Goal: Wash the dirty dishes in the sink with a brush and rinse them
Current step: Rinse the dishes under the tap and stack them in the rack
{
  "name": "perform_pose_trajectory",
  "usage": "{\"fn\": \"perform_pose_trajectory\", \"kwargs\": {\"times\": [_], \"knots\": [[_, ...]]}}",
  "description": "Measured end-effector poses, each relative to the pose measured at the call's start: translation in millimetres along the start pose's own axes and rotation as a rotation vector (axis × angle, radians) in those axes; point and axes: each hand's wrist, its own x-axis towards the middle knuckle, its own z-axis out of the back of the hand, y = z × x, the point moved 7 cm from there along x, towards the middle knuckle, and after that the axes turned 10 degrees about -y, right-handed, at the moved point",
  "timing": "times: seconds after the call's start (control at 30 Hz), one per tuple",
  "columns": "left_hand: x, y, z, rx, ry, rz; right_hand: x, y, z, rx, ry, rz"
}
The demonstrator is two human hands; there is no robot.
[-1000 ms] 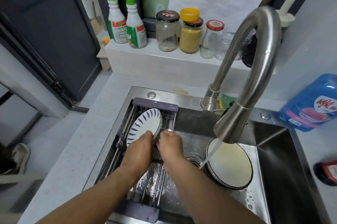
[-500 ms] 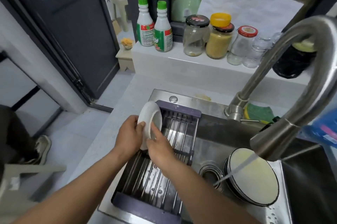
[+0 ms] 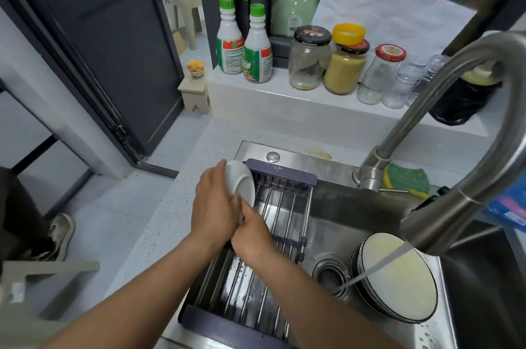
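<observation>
Racking a rinsed plate is my read of the step. Steel sink [image 3: 355, 206]: gooseneck faucet [image 3: 444, 126] arcs in from 3 o'clock, with water running onto the stacked bowls [image 3: 398, 277] at the basin's 4 o'clock. Purple-ended drain rack [image 3: 284, 176] spans the basin's 9 o'clock side. White plate [image 3: 240, 181] stands on edge, tilted, at the rack's 11 o'clock corner; contact with the bars is hidden. Left hand [image 3: 213, 206] curls round its back and rim. Right hand [image 3: 252, 230] is at the plate's 6 o'clock rim, fingers blurred, so I can't tell if it's pinching or steadying. To do it well: seat the rim between two bars, lean it on the end frame, release the left last. Wet glaze is likely slippery.
</observation>
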Motion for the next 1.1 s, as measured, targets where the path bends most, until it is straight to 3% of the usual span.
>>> {"fn": "perform_pose_trajectory", "kwargs": {"times": [0.27,0.4,0.6,0.83,1.1], "knots": [[-20.8,-16.0,-7.1,0.25,0.014,-0.351,0.4,-18.7,14.3,-0.024,-0.063,-0.04],[-24.1,-16.3,-10.1,0.368,-0.008,-0.438,-6.1,-15.1,30.5,-0.048,-0.122,-0.068],[-50.9,-43.6,-36.5,0.179,0.109,-0.496,-23.9,-25.0,75.1,-0.045,-0.318,-0.067],[-110.0,-84.3,-90.0,-0.141,0.427,-0.142,-65.4,-58.9,151.3,-0.053,-0.465,-0.16],[-196.3,-88.3,-178.0,-0.502,0.69,0.604,-109.3,-145.4,252.8,0.139,-0.557,-0.483]]}}
